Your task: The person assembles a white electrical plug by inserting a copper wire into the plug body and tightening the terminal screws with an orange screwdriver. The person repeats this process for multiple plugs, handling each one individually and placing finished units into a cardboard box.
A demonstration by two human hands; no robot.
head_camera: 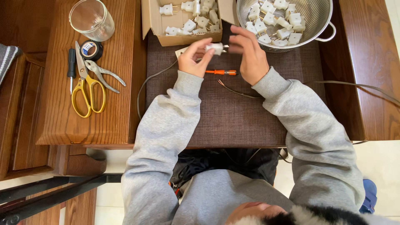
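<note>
Brown woven mat (216,121) under us; our left hand (192,59) pinches a white plug (216,48), right hand (249,54) fingers curled loosely at its prongs, orange screwdriver (221,72) below.

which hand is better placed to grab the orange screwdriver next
Right, probably. The left hand grips the body of the white plug, so it is busy. The right hand has loose fingers at the prong end and seems to hold nothing, and the orange screwdriver lies on the mat just beside it.
</note>
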